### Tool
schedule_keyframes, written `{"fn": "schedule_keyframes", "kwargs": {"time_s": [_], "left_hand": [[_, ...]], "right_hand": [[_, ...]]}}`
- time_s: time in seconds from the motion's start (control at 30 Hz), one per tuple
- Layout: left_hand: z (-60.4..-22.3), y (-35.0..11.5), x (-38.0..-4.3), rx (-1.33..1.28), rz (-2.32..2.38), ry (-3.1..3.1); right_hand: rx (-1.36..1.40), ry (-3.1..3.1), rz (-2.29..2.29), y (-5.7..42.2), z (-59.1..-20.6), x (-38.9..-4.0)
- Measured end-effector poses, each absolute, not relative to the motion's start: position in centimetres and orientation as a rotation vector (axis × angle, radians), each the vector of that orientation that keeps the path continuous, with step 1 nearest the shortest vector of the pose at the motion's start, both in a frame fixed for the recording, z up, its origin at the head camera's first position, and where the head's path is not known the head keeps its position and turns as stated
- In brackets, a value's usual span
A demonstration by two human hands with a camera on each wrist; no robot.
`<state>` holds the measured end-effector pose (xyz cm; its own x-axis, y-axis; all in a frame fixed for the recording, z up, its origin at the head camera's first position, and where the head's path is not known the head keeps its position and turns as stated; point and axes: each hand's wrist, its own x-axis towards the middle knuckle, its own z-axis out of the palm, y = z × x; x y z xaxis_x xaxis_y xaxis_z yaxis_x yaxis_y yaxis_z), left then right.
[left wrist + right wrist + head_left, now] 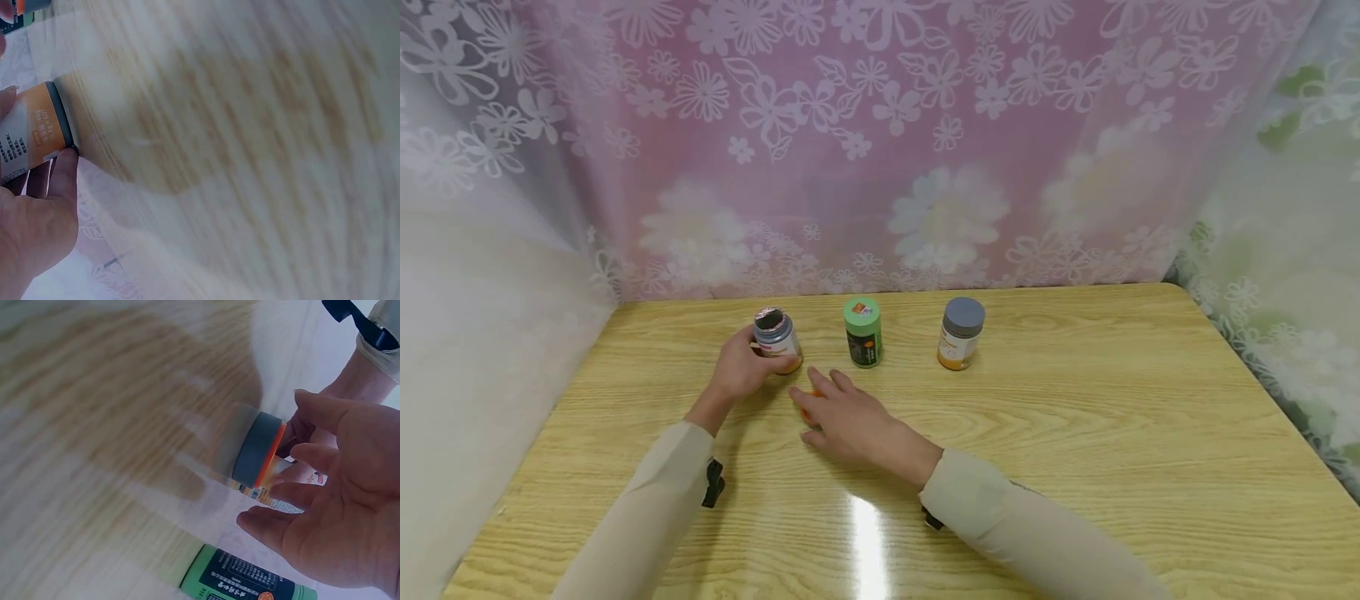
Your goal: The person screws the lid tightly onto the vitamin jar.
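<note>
My left hand (741, 367) grips a small bottle (781, 343) with a white and orange label, standing upright at the left of the table. Its top is uncapped, with torn silvery foil around a dark mouth. In the left wrist view the fingers curl around the bottle's label (44, 128) near its grey base. A grey cap (257, 450) lies on the table with its orange inside facing up. My right hand (853, 423) hovers over this cap, fingers spread and slightly bent. In the head view the hand mostly covers the cap; the right wrist view shows the fingertips beside it, not closed around it.
A green-lidded bottle (862, 333) with a dark label stands upright right of the held bottle. Farther right is a grey-capped bottle (961, 333) with a white and orange label. Behind the wooden table (1075, 417) hangs a pink floral curtain (850, 167).
</note>
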<state>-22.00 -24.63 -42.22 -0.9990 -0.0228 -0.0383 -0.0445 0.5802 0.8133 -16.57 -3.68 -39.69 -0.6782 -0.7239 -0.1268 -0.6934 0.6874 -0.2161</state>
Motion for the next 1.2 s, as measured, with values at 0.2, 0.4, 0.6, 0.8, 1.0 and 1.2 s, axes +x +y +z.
{"fn": "schedule_keyframes", "kwargs": {"time_s": [0.2, 0.4, 0.6, 0.8, 1.0, 1.2], "left_hand": [[-42.2, -24.5, -22.1, -0.057, 1.426, 2.773], [-42.2, -24.5, -22.1, -0.05, 1.419, 2.775], [-42.1, -24.5, -22.1, -0.043, 1.421, 2.776], [-42.1, -24.5, -22.1, -0.029, 1.424, 2.773], [-42.3, -24.7, -22.1, -0.047, 1.433, 2.758], [-42.5, -24.8, -22.1, -0.043, 1.433, 2.765]], "right_hand": [[-1.184, 2.726, -0.161, -4.1, -40.1, -16.9], [-1.174, 2.729, -0.157, -4.3, -40.3, -17.2], [-1.149, 2.703, -0.177, -4.4, -40.2, -17.4], [-1.15, 2.725, -0.177, -4.5, -40.2, -17.5], [-1.14, 2.755, -0.176, -4.7, -40.2, -17.4], [-1.12, 2.756, -0.171, -5.1, -39.8, -17.2]]}}
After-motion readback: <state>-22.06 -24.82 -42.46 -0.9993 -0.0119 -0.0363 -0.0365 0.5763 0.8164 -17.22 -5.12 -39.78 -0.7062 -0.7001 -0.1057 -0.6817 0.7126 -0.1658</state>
